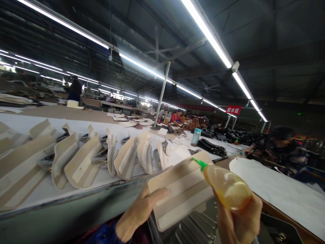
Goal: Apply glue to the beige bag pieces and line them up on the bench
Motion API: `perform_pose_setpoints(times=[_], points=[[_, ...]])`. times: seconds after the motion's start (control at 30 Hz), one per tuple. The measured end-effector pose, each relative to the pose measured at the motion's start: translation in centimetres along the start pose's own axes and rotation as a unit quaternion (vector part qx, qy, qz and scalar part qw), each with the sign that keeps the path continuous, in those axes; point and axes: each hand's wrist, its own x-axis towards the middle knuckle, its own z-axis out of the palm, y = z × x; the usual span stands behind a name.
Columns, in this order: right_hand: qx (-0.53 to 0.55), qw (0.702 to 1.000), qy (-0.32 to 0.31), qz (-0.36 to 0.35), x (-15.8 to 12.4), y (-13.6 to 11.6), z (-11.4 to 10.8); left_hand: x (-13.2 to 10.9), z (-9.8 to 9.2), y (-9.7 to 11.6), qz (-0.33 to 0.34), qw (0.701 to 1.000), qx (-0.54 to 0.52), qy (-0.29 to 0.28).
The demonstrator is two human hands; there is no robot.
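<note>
My left hand [143, 208] grips the left edge of a beige panel [182, 189], its thumb lying on the panel's face. The panel is tilted and carries paler strips. My right hand [237, 217] is wrapped round a clear squeeze bottle [228, 186] of yellowish liquid. The bottle's green nozzle [200, 163] points left, its tip at the panel's upper part; whether it touches cannot be made out. Below the panel, a stack of thin pieces [196, 227] shows between my hands.
Curved beige pieces [83, 162] stand in a row on the white-covered table [101, 184]. Behind are a light-blue bottle [196, 137] and a pile of black strips [212, 146]. White sheeting [276, 196] lies at right, with a person [281, 152] beyond it.
</note>
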Motion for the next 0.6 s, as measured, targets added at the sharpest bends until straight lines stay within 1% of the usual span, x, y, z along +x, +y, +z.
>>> perform_pose_setpoints(times=[0.07, 0.1, 0.17, 0.23, 0.3, 0.37, 0.43, 0.5, 0.53, 0.6], points=[[0.008, 1.000, -0.020, 0.009, 0.1, -0.4, -0.2, 0.0, 0.0, 0.1, 0.008, 1.000, -0.015, -0.019], [0.009, 1.000, -0.018, 0.006, 0.3, -0.6, -0.2, 0.0, 0.0, 0.2, 0.013, 0.999, -0.018, -0.024], [-0.003, 1.000, 0.011, -0.003, 0.6, -0.8, -0.3, -0.1, -0.1, 0.5, 0.016, 0.999, -0.010, -0.035], [-0.021, 0.999, 0.031, 0.014, 0.9, -1.0, -0.4, -0.2, -0.1, 0.9, 0.015, 0.999, 0.007, -0.044], [-0.013, 0.998, 0.008, 0.058, 1.1, -1.0, -0.6, -0.3, 0.0, 1.0, 0.015, 0.999, 0.020, -0.044], [0.008, 0.997, -0.016, 0.079, 1.1, -0.8, -0.9, -0.3, 0.0, 1.0, 0.015, 0.999, 0.021, -0.038], [0.004, 0.998, 0.006, 0.057, 1.1, -0.5, -1.1, -0.3, 0.1, 0.9, 0.015, 0.999, 0.019, -0.042], [-0.035, 0.998, 0.035, 0.037, 1.0, -0.3, -1.2, -0.2, 0.1, 0.8, 0.015, 0.998, 0.021, -0.050], [-0.048, 0.997, 0.038, 0.039, 1.0, -0.3, -1.2, -0.2, 0.2, 0.9, 0.014, 0.998, 0.024, -0.049], [-0.044, 0.997, 0.018, 0.067, 1.1, -0.5, -1.1, -0.2, 0.1, 0.9, 0.012, 0.999, 0.023, -0.043]])
